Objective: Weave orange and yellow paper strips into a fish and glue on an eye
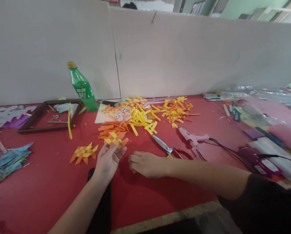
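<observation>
A white partition [184,55] stands along the far edge of a red-topped bench [50,191]. Two bare forearms reach in over the near edge. The left hand [110,160] pinches a yellow-and-orange woven piece [114,140] between thumb and fingers, raised near the middle of the bench, short of the loose strips. The right hand [144,164] lies just beside it, palm down with fingers curled; whether anything sits under them I cannot tell. The step in hand looks like handling or checking the weave, its strip ends sticking out around it; going on with it would call for a light grip, so that no strip slips. Toward the far left corner, a brown wooden frame [47,129] encloses a crumpled white scrap [65,107] and a thin stick [59,122], with a yellow strip hanging over its near side; whether it has a floor I cannot tell. At its far right corner stands a green bottle [83,91], capped, its fill level unclear. Right of the middle lie a pink glue gun [193,138] and red-handled scissors [161,143]. Left of the hands rests a second woven piece [84,152]. Smallest are the yellow strips [141,120] and orange strips [108,127], heaped toward the far edge.
</observation>
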Tool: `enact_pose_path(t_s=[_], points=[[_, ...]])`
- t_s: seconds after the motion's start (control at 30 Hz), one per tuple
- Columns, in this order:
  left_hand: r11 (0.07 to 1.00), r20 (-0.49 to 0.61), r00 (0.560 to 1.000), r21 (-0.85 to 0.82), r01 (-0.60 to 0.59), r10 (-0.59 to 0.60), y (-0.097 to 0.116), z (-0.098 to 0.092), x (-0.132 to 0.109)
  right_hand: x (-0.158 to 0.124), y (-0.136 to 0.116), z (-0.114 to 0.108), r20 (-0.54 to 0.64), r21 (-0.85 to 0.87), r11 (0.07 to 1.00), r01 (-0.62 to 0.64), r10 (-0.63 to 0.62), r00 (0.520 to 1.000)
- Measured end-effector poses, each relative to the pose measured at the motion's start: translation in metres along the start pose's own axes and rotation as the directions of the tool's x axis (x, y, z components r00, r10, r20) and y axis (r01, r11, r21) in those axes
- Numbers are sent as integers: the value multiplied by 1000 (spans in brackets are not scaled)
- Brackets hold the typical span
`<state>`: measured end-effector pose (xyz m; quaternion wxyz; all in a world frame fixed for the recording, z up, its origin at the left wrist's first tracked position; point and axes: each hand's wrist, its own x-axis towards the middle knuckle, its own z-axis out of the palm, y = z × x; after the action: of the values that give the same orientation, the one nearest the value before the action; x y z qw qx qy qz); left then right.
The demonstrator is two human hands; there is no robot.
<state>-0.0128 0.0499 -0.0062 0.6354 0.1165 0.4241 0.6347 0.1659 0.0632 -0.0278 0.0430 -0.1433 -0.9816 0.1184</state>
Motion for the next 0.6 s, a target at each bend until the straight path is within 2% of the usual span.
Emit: enact_pose_path(t_s=[0.13,0.2,0.23,0.3,0.37,0.4,0.47,0.53,0.6], points=[[1000,20,1000,26,-3,3,-1,-2,0,-3,7,-4,-30,-59,996,-66,64,998],[999,26,1000,46,-8,7,-2,-3,1,-9,26,-13,-85,-89,978,-189,182,980],[998,30,999,59,-11,10,-2,-4,0,-14,39,-21,-129,-106,955,-278,264,956],[996,47,999,89,-16,12,-3,-4,-1,-29,73,-42,-232,-136,870,-473,436,869],[992,73,997,127,-14,5,-3,-3,-3,-49,110,-66,-327,-151,744,-651,584,743],[989,86,996,147,-13,0,-4,-2,-4,-59,127,-77,-363,-154,675,-722,641,676],[983,105,994,182,-16,-4,-4,0,-6,-80,156,-94,-383,-165,565,-809,719,580],[978,116,993,209,-24,0,-4,0,-7,-100,174,-102,-350,-182,508,-842,767,538],[974,112,994,222,-37,12,-4,0,-6,-120,178,-104,-329,-203,464,-862,797,507]])
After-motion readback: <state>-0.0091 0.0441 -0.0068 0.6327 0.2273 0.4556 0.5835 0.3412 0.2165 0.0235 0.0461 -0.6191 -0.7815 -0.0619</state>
